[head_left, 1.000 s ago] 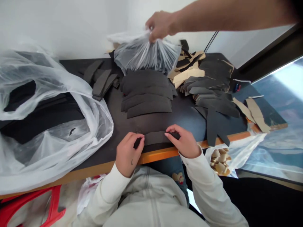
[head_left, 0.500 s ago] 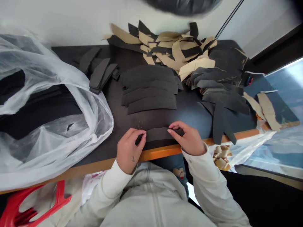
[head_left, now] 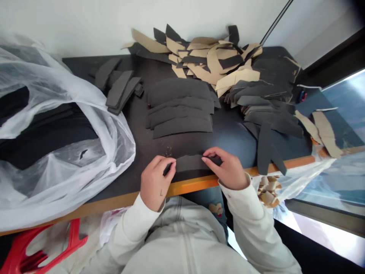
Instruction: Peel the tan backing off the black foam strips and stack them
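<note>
While the left hand (head_left: 156, 184) pinches one end of a curved black foam strip (head_left: 188, 163), the right hand (head_left: 228, 169) clamps the other; both grips seem light.

A curved black foam strip (head_left: 189, 163) lies flat.

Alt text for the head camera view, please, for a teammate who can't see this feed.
The left hand and right hand hold the two ends of a curved black foam strip on a dark table with an orange edge. Overlapping black foam strips lie ahead, a heap of tan paper-like scraps beyond, and a large clear plastic bag at left.
</note>
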{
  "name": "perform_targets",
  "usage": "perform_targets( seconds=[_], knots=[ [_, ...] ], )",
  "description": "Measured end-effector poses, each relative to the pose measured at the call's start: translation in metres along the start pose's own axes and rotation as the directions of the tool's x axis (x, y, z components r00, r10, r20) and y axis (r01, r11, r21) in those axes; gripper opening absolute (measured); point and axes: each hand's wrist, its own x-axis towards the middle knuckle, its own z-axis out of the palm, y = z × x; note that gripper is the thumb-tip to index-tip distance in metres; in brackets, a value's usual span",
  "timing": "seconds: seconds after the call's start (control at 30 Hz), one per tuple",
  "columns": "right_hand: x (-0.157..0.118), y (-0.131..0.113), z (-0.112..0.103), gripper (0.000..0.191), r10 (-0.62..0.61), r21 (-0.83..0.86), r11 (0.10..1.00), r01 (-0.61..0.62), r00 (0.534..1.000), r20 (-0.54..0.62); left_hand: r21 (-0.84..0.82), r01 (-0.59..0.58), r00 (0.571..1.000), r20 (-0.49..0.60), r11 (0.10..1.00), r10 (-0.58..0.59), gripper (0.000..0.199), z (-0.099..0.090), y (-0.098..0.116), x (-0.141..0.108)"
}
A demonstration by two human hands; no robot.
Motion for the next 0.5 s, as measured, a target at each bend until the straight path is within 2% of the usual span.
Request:
perform_targets(
  seconds=[0.4, 0.5],
  knots=[
    [-0.0031, 0.0003, 0.0027, 0.013, -0.006, -0.041, 0.999, 0.004, 0.999, -0.038, 0.034, -0.023, 1.000, 0.010, 0.999, 0.023, 0.009, 0.0028, -0.0020, -0.0019],
    [-0.0056, -0.0007, 0.0031, 0.024, -0.064, -0.111, 0.992, 0.060, 0.997, -0.032, 0.045, -0.028, 1.000, 0.014, 0.999, 0.028, 0.010, 0.0036, -0.0023, -0.0016]
  ],
)
